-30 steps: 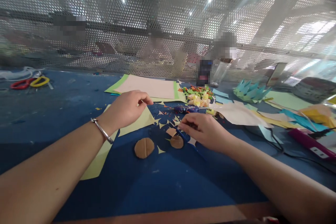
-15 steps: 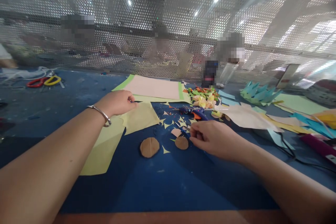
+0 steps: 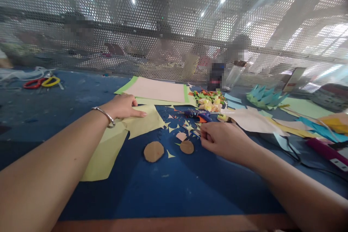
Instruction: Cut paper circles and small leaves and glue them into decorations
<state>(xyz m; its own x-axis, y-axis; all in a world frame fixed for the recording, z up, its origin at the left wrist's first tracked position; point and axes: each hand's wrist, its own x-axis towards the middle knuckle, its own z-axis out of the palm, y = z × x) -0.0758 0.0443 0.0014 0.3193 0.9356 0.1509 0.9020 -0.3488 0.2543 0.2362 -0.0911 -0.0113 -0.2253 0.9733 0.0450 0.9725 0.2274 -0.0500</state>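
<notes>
My left hand (image 3: pixel 123 107) rests at the upper left of a small pale-yellow paper piece (image 3: pixel 145 121), its thumb stretched out flat over the paper and away from the curled fingers. Under that piece lies a larger pale-yellow sheet (image 3: pixel 104 157). My right hand (image 3: pixel 219 137) is closed just right of the paper scraps; a bit of something slim and blue shows at its fingertips, mostly hidden. Two rounded brown cardboard pieces, a larger one (image 3: pixel 153 151) and a smaller one (image 3: pixel 187 147), lie between my hands. Beyond my right hand is a blue glue gun (image 3: pixel 197 114).
Pink paper (image 3: pixel 159 88) on green lies at the back. Coloured scraps (image 3: pixel 209 98), a teal folded-paper form (image 3: pixel 265 98) and a glass bottle (image 3: pixel 235 76) stand right of it. Scissors (image 3: pixel 50 81) lie far left. A purple device (image 3: pixel 326 152) and black cable (image 3: pixel 296 156) are at right.
My left thumb has stretched out to the right across the yellow paper. My right hand has shifted slightly right and up, and less of the slim blue thing shows.
</notes>
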